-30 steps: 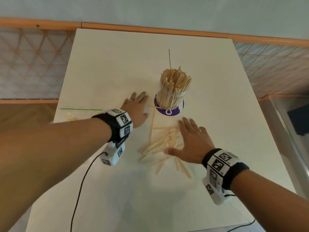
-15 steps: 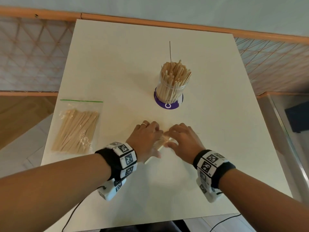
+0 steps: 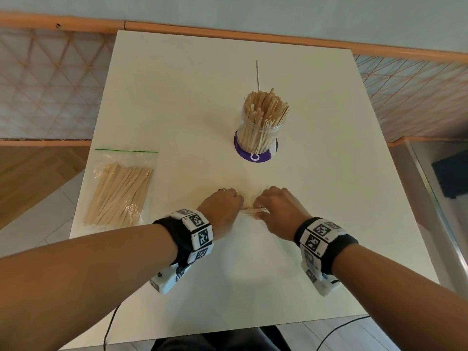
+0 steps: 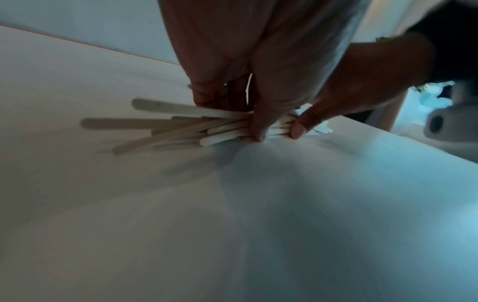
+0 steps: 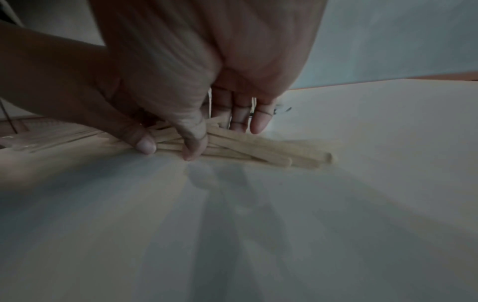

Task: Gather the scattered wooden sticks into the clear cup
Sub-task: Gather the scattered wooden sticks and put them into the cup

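head view: both hands (image 3: 249, 211) pinch sticks (image 3: 253, 212) lying flat, left-to-right.

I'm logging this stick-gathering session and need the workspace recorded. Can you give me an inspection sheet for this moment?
Surface: white rectangular table, sticks and cup on it.
Job's things: pile of loose flat wooden sticks lying on the table between both hands; clear plastic cup upright on a purple disc, packed with sticks.
Clutter: clear zip bag of wooden sticks at the left edge.
Grippers: left hand and right hand both pinch the pile, thumbs in front, fingers behind.
Cables: black cable hanging from the left wrist; another lower right.
Surroundings: orange rail, patterned wall panels.
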Available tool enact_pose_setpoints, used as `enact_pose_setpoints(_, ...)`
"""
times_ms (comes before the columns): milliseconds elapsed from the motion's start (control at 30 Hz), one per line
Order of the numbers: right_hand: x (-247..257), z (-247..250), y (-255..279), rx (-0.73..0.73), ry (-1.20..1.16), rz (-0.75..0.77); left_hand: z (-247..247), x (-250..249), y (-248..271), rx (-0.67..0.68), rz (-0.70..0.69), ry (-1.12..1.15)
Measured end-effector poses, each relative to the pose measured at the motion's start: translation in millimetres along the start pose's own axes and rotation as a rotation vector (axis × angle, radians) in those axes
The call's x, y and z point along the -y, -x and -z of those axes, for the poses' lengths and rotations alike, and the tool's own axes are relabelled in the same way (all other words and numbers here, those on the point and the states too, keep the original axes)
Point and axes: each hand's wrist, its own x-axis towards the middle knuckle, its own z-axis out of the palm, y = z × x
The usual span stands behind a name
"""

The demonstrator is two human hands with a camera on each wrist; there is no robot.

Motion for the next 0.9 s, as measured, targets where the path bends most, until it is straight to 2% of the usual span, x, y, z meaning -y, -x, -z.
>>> enact_pose_setpoints(167,9.2,1.8,-3.0,0.097,0.038,0.016,7.3,-9.9,0.3,0.13,-0.022,-0.169)
enact_pose_setpoints(300,12.7,1.4,-2.1,0.118,0.063,0.029,6.8,-9.1,1.4,0.152,-0.07,-0.254)
enact_pose_setpoints(500,12.8,8.5,-5.2,0.11,-0.001,0.01,13.3,-8.5,3.5,0.115,-0.028,-0.136)
enact_pose_setpoints(700,12.6,8.4,-8.7,0.137,0.031,0.018,17.5,-4.2,7.4,0.102,0.019,-0.067)
enact_pose_setpoints(900,22.2,20.9,-18.8,0.083,0.035,-0.01,31.6,-11.0,-2.9,0.031,0.076,0.003)
